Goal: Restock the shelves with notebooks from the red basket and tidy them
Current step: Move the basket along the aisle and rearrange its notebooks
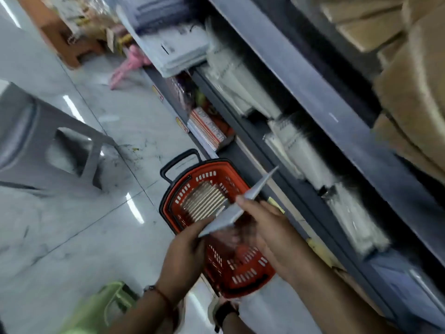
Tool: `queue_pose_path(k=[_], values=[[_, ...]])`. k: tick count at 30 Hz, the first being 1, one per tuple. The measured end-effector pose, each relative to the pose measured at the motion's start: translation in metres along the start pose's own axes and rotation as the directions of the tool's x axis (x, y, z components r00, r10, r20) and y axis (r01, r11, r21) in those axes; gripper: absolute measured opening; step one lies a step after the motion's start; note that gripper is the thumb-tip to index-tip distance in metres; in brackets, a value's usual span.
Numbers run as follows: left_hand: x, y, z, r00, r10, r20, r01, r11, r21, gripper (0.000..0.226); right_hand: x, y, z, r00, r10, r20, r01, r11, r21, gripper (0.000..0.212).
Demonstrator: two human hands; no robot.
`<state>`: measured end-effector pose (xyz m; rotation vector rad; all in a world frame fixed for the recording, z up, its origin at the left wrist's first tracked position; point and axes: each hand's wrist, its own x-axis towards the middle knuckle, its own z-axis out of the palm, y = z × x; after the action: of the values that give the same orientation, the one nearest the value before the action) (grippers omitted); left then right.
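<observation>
A red basket (240, 273) with a black handle stands on the floor against the shelf unit. Several notebooks (204, 201) stand on edge in its far end. Above the basket both hands hold a thin grey notebook (240, 203), seen nearly edge-on and tilted toward the shelves. My left hand (185, 256) grips its near lower end. My right hand (267, 227) holds it from the right, thumb on top. The grey shelves (337, 109) on the right carry stacks of white wrapped notebooks (301, 150). The picture is motion-blurred.
A grey plastic stool (48, 145) stands on the tiled floor at left, a green stool (103, 307) near my left arm. A pink object (130, 66) and orange furniture (67, 44) lie further down the aisle. Brown packets (409, 92) fill the upper right shelf.
</observation>
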<state>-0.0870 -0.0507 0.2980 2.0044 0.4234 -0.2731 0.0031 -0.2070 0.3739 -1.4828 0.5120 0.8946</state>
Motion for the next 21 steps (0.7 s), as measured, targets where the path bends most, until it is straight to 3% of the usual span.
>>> queue_pose_path(k=[2, 5, 8, 9, 12, 13, 17, 21], values=[[-0.011, 0.032, -0.034, 1.000, -0.023, -0.006, 0.022, 0.992, -0.126, 0.037, -0.033, -0.017, 0.012, 0.996, -0.091, -0.025, 0.091, 0.996, 0.013, 0.037], [-0.019, 0.076, -0.084, 0.998, -0.044, 0.035, 0.052, 0.954, -0.297, 0.021, -0.073, -0.032, 0.024, 0.970, -0.196, -0.142, 0.175, 0.974, -0.146, 0.043], [-0.027, 0.119, -0.132, 0.984, -0.047, 0.171, 0.110, 0.919, -0.380, 0.028, -0.114, -0.041, 0.025, 0.934, -0.246, -0.258, 0.188, 0.955, -0.230, 0.075], [-0.030, 0.132, -0.145, 0.976, -0.032, 0.217, 0.117, 0.915, -0.387, 0.032, -0.128, -0.045, 0.024, 0.930, -0.252, -0.269, 0.199, 0.958, -0.207, 0.070], [-0.040, 0.173, -0.172, 0.946, 0.057, 0.321, 0.081, 0.912, -0.401, 0.025, -0.175, -0.061, 0.020, 0.918, -0.297, -0.263, 0.264, 0.952, -0.153, 0.022], [-0.044, 0.186, -0.177, 0.935, 0.081, 0.346, 0.075, 0.906, -0.416, 0.024, -0.191, -0.064, 0.018, 0.912, -0.314, -0.264, 0.275, 0.946, -0.171, 0.015], [-0.064, 0.235, -0.180, 0.864, 0.229, 0.448, 0.022, 0.872, -0.489, 0.025, -0.252, -0.071, 0.010, 0.839, -0.394, -0.376, 0.359, 0.919, -0.162, 0.013], [-0.080, 0.282, -0.152, 0.782, 0.317, 0.536, 0.035, 0.837, -0.546, 0.029, -0.311, -0.069, -0.004, 0.666, -0.481, -0.570, 0.517, 0.849, -0.113, 0.014]])
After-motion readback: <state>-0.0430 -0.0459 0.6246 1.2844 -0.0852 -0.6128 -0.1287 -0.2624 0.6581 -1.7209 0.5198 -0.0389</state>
